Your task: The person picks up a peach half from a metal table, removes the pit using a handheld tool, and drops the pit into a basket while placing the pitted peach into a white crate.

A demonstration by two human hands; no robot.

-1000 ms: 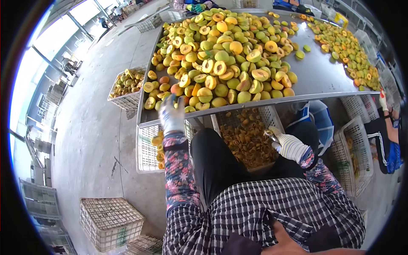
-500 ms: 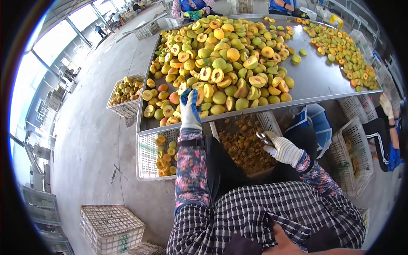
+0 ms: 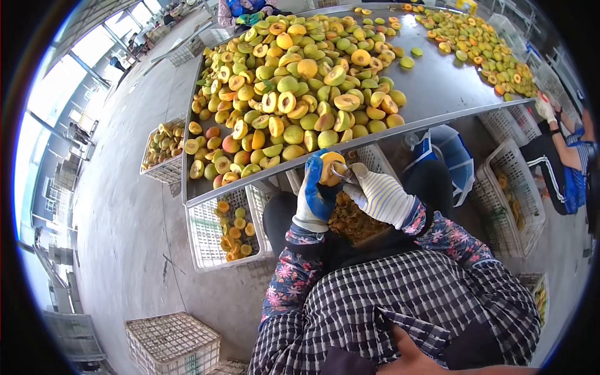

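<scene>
My left hand (image 3: 315,197), in a blue-and-white glove, is closed round a yellow peach half (image 3: 329,167) with the cut side facing right. In my striped-gloved right hand (image 3: 382,195) is a small metal pitting tool (image 3: 342,171), its looped tip against the peach's cut face. Both hands meet just off the near edge of the metal table (image 3: 447,94). On that table lies a large heap of peach halves (image 3: 306,81). Below my hands, a crate holds scooped-out brown-orange bits (image 3: 356,219), partly hidden by my arms.
A white crate (image 3: 199,234) with some peach halves stands below the table's left corner. Another filled crate (image 3: 164,150) is beyond it. A blue bucket (image 3: 459,159) and more crates (image 3: 509,200) are at right, near a co-worker. A bare hand (image 3: 409,353) shows at the bottom edge.
My left hand has come back from the heap with a peach half. My right hand has moved left and up, bringing the tool to it. The view has shifted.
</scene>
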